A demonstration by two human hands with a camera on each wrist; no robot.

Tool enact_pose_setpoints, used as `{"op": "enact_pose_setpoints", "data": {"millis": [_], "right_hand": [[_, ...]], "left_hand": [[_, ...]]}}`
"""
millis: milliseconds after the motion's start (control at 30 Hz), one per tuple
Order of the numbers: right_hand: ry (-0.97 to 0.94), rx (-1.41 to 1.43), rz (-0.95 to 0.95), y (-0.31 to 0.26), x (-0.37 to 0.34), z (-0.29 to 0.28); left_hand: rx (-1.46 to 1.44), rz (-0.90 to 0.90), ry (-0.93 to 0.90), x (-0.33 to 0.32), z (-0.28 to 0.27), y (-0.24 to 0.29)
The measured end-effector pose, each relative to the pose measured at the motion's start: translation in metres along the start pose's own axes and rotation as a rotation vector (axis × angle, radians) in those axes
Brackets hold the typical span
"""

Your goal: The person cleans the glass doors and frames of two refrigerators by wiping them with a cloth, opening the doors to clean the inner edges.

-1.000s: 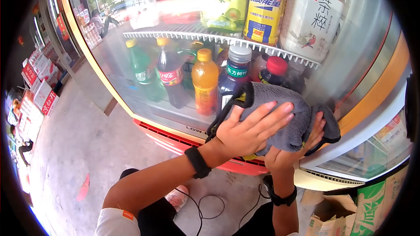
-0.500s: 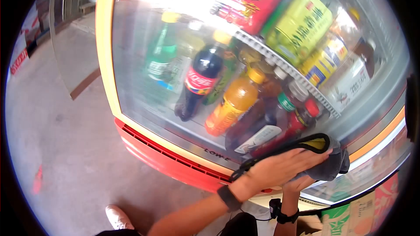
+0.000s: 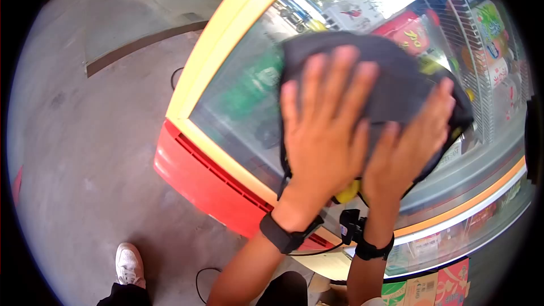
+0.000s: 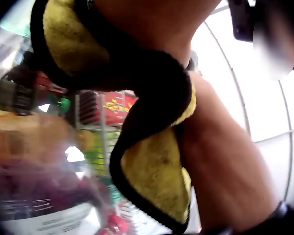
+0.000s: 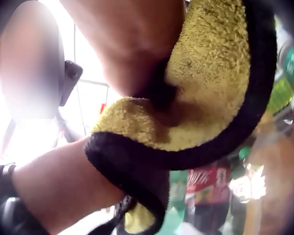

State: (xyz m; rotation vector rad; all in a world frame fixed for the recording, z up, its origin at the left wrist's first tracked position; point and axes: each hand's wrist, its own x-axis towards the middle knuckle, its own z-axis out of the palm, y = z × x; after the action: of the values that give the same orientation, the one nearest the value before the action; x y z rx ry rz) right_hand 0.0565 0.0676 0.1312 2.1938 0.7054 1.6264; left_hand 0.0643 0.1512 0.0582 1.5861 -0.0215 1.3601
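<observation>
A grey cloth (image 3: 391,85) with a black edge lies spread against the glass door of a drinks cooler. The left hand (image 3: 326,124) presses flat on its left part, fingers straight and spread. To its right the right hand (image 3: 411,141) rests on the cloth with straight fingers. Yellow underside of the cloth (image 4: 154,171) hangs in folds by the wrists in the left wrist view. In the right wrist view the yellow side (image 5: 210,73) curls beside a wrist, and the fingertips are hidden there.
Behind the glass stand bottles, among them a cola bottle (image 5: 208,196), and a wire shelf (image 3: 464,39). The cooler has a yellow frame (image 3: 226,39) and a red base (image 3: 209,187). A shoe (image 3: 130,263), a cable (image 3: 198,277) and cartons (image 3: 422,290) are below.
The cloth, bunched low at the right before, is spread wider and higher over the glass. Both hands have moved up with it, fingers spread. The head view has turned and tilted.
</observation>
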Motion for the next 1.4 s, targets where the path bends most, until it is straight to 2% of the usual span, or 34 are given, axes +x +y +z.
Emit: {"op": "enact_pose_setpoints", "data": {"millis": [100,167,233,333,500,767,933,1033,1100,1200,1300,1400], "right_hand": [[-0.294,0.067,-0.103,-0.026,-0.029,0.001],[-0.411,0.006,-0.061,-0.018,-0.053,-0.007],[-0.339,0.009,-0.081,0.011,-0.068,-0.011],[-0.235,-0.029,-0.123,0.015,-0.054,-0.007],[-0.196,0.009,0.018,-0.013,-0.058,-0.002],[-0.156,0.019,0.022,-0.02,-0.067,0.003],[-0.151,0.02,-0.07,-0.022,-0.04,0.003],[-0.107,0.032,-0.16,-0.034,-0.007,0.009],[-0.106,0.033,-0.221,-0.05,0.012,0.014],[-0.155,0.099,-0.336,-0.078,0.021,0.026],[-0.4,0.253,-0.437,-0.102,0.001,0.029],[-0.613,0.371,-0.558,-0.1,-0.026,0.033]], "left_hand": [[0.005,-0.307,0.12,-0.06,0.013,-0.017],[-0.014,-0.382,0.077,-0.092,0.03,-0.008],[-0.12,-0.383,-0.011,-0.091,0.021,0.014],[-0.066,-0.244,-0.055,-0.079,0.02,0.011],[-0.009,-0.179,-0.151,-0.077,0.003,0.001],[-0.024,-0.102,-0.123,-0.082,0.004,-0.013],[-0.035,-0.118,-0.122,-0.063,-0.006,-0.012],[-0.068,0.001,-0.142,-0.023,-0.031,-0.04],[0.002,-0.043,-0.081,-0.004,-0.046,-0.058],[0.086,-0.285,0.125,-0.025,-0.037,-0.077],[0.083,-0.602,0.35,-0.064,-0.005,-0.071],[0.092,-0.743,0.344,-0.105,0.016,-0.068]]}}
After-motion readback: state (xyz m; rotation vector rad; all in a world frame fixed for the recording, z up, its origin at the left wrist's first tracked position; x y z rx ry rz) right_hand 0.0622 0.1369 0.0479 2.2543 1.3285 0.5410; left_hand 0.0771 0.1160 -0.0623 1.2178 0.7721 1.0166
